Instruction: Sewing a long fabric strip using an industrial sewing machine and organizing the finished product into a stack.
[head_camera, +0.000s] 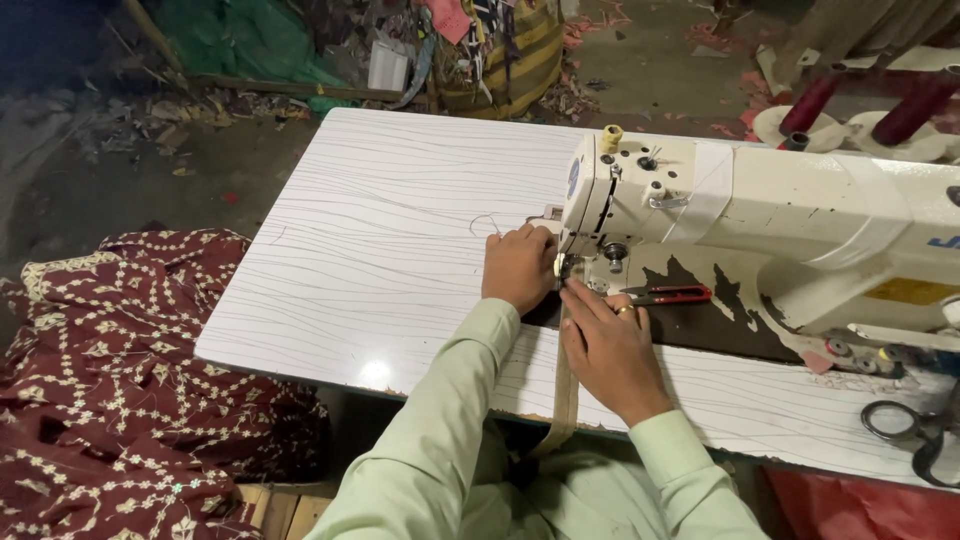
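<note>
A white sewing machine (760, 205) stands on a white wood-grain table (380, 250). A narrow beige fabric strip (565, 385) runs from the table's front edge up under the needle area (568, 265). My left hand (518, 265) lies curled on the table just left of the needle, pressing the strip's far end. My right hand (610, 345), a ring on one finger, rests flat over the strip, its fingertips touching the presser foot. Both sleeves are pale green.
Red-handled thread snips (672, 294) lie on the machine bed right of my right hand. Black scissors (915, 435) sit at the table's right end. Maroon embroidered cloth (110, 380) is heaped on the floor at left. Dark red thread cones (860, 105) stand behind the machine.
</note>
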